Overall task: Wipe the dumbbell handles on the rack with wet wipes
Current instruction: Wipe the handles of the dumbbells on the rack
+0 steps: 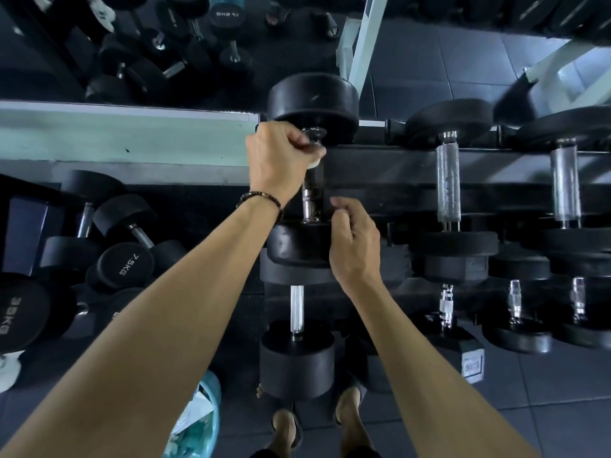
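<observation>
Gripping handle (312, 190): left-hand fingers (302, 140).

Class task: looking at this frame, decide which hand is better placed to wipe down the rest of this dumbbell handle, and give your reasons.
Left. The left hand already grips the wipe around the handle; the right hand hangs loosely curled beside the near weight, holding nothing.
</observation>
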`<state>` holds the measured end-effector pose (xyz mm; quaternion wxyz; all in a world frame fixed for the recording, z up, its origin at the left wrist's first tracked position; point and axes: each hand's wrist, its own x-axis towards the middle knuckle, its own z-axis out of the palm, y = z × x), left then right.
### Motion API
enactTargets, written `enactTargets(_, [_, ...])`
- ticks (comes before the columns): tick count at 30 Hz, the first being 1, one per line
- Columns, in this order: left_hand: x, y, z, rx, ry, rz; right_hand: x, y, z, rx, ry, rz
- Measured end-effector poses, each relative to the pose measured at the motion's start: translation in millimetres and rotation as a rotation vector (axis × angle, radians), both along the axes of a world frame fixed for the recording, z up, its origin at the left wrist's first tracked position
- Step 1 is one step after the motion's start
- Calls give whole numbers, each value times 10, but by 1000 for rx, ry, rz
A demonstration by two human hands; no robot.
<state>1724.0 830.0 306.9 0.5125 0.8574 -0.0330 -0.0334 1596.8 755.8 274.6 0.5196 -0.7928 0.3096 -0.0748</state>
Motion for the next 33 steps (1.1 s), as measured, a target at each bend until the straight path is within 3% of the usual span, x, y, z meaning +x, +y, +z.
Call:
enactTargets(6, [-319,192,-62,27,55,-70,-15,-3,11,5,3,11])
enactTargets(12, [57,-43,-9,-203,198,187,-9,-17,-11,6,-9,24])
enactTargets(17, [-245,162,-154,-160,342,92,-18,-2,-7,-9,-20,9])
enactTargets(25, [-3,-111,-40,-105,12,135,-5,-12,15,-11,-27,11])
enactTargets(29, [-225,3,-105,60,-22,-29,-13,-4,30,-16,-32,19])
enactTargets(33, [-96,-88,-30,-13,9,60,-18,11,57,-31,-41,24])
